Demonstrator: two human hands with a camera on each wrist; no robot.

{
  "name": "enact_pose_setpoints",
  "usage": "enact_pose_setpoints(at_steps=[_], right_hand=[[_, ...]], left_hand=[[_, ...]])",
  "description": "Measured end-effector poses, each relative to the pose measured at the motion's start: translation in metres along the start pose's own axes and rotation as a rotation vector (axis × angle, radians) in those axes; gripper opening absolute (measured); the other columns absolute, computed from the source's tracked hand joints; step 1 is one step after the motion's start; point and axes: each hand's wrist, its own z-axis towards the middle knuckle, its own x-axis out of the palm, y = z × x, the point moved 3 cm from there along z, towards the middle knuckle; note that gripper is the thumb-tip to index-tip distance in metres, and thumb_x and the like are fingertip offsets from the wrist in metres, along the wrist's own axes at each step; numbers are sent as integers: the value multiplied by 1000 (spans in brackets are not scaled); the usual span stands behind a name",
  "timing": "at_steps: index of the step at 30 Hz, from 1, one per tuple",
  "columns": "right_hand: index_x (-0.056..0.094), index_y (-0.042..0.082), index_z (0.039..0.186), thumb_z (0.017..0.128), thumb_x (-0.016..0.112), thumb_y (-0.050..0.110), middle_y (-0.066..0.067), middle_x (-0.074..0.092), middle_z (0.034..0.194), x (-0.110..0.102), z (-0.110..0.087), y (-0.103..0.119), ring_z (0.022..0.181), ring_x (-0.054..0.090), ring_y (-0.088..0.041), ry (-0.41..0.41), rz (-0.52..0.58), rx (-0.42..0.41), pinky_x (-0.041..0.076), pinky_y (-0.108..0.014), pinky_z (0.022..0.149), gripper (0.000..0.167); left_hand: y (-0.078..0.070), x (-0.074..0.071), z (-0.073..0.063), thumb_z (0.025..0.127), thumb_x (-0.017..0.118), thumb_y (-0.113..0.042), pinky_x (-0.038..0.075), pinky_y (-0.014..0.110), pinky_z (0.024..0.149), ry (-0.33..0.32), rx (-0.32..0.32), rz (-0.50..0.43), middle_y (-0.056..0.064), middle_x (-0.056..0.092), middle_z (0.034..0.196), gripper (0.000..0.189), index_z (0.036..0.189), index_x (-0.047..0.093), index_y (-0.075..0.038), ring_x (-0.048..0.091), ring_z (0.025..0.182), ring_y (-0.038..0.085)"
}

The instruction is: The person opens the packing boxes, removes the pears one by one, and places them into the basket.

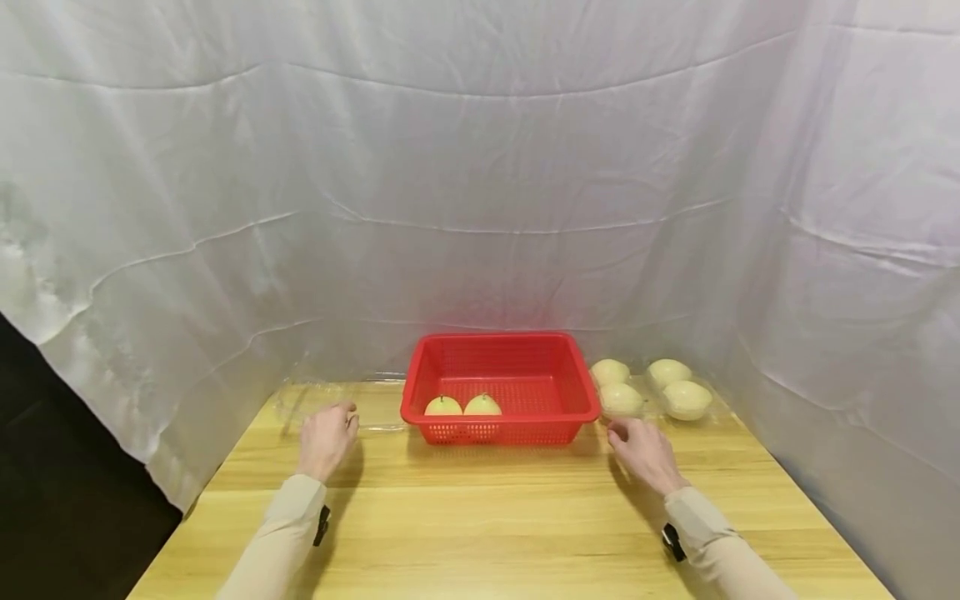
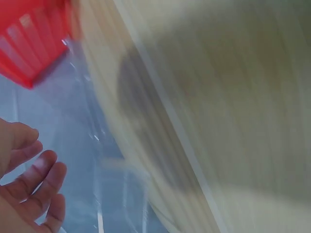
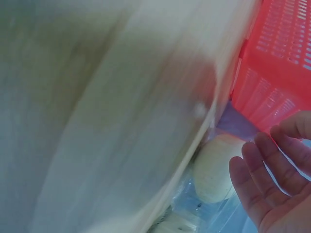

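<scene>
A red plastic basket (image 1: 504, 429) with slotted walls stands at the middle of the table's back, with two pale yellow pears (image 1: 482, 406) in its front left part. Right of it, several more pears (image 1: 686, 400) lie in see-through plastic packaging. My left hand (image 1: 327, 437) hovers by a see-through plastic tray (image 1: 382, 428), fingers loosely bent and holding nothing. Beside the basket's front right corner is my right hand (image 1: 643, 452), close to the nearest packaged pear (image 3: 218, 167). Its fingers (image 3: 272, 170) are relaxed, with nothing held.
The wooden table (image 1: 480, 517) stretches toward me in front of the basket. Pale fabric sheets (image 1: 510, 167) hang behind it and along both sides. A dark area (image 1: 67, 483) lies beyond the table's left edge.
</scene>
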Motion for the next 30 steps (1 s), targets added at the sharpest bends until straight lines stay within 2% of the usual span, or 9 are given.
enact_pose_setpoints(at_steps=[5,12,17,19,24,30], right_hand=[[74,10,97,88,62,17,-10,74,96,-1,5,-6,88,69,-36,-23,4,-1,52,-53,70,17],[70,1,108,85,61,11,-23,68,108,-7,17,-11,96,63,-42,-79,-13,-33,51,-57,76,26],[63,-3,116,84,63,10,-29,58,117,-15,29,-17,107,55,-46,-101,-44,-53,47,-60,86,35],[61,-6,120,83,64,10,-30,57,119,-17,33,-21,110,53,-48,-91,-60,-59,45,-61,89,40],[58,-11,122,82,67,11,-32,57,116,-22,42,-29,105,56,-49,-27,-110,-70,47,-60,87,47],[56,-13,124,82,68,11,-35,56,120,-24,47,-37,110,55,-50,72,-161,-102,47,-60,92,50]], left_hand=[[-20,2,1,92,63,-15,51,36,55,7,-32,-134,12,72,86,20,105,72,-2,66,68,23],[-48,6,0,98,59,-25,55,44,69,-19,-32,-261,10,73,92,24,106,73,-7,68,81,25],[-63,9,2,98,59,-25,55,38,69,14,-64,-376,8,74,89,27,113,72,-6,68,78,20],[-67,11,2,97,60,-26,54,35,67,37,-86,-402,6,73,86,30,114,71,-4,67,75,17],[-73,15,4,95,62,-28,48,29,58,89,-134,-444,3,68,73,33,116,69,-3,59,62,13],[-75,16,7,94,65,-26,40,25,49,108,-148,-462,2,65,64,37,119,67,1,52,53,12]])
